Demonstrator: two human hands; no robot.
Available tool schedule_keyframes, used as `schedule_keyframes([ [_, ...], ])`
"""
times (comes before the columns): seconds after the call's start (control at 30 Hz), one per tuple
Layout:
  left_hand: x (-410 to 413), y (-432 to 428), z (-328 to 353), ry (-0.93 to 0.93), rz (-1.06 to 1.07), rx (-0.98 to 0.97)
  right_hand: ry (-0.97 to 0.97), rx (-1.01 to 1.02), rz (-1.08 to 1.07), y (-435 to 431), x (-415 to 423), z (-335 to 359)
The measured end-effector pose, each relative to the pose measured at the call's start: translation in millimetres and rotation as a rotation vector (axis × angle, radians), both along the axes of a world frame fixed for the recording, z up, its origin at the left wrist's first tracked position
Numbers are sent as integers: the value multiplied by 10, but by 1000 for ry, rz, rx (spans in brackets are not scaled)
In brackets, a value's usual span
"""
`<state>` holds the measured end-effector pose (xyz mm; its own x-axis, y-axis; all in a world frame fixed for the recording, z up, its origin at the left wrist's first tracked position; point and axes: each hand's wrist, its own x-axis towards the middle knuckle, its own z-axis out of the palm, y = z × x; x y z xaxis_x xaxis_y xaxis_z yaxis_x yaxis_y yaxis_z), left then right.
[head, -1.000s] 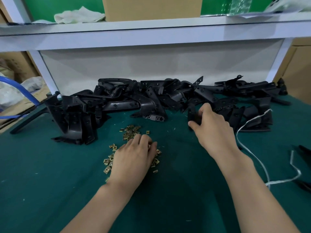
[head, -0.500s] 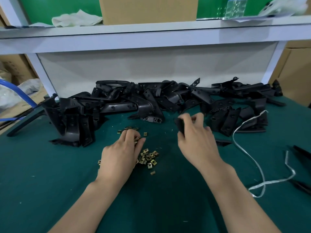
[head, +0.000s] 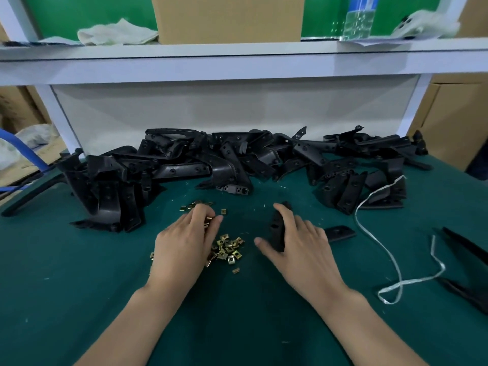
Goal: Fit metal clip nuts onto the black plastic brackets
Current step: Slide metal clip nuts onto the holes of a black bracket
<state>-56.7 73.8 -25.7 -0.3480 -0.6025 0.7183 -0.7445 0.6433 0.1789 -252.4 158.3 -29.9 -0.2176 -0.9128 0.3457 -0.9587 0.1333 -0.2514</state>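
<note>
A heap of brass-coloured metal clip nuts [head: 228, 248] lies on the green table mat [head: 79, 286] in front of me. My left hand [head: 184, 244] hovers over the heap and pinches one clip nut [head: 208, 221] at its fingertips. My right hand [head: 298, 247] grips a small black plastic bracket [head: 276, 231], held on edge between thumb and fingers. A long pile of black plastic brackets [head: 224, 165] runs across the back of the mat. One flat black bracket [head: 339, 233] lies alone just right of my right hand.
A white cord [head: 380, 247] loops across the mat at the right. Long black parts [head: 467, 249] lie at the right edge. A white shelf [head: 237, 64] overhangs the pile and carries a cardboard box [head: 228, 17], a cloth and a bottle. A blue hose [head: 23, 149] sits at the left.
My right hand has drawn a bracket out of the pile toward me. My left hand has lifted off the heap of clip nuts with one nut pinched in its fingers.
</note>
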Motion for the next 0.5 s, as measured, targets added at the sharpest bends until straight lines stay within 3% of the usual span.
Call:
schedule_keyframes([
  [0.27,26,-59,4,294,38,202,-38,56,68,2,-9,13],
  [0.4,47,-84,32,335,15,292,-97,39,85,15,-16,19],
  [0.5,27,-119,122,571,-54,443,-112,36,83,13,-20,19],
])
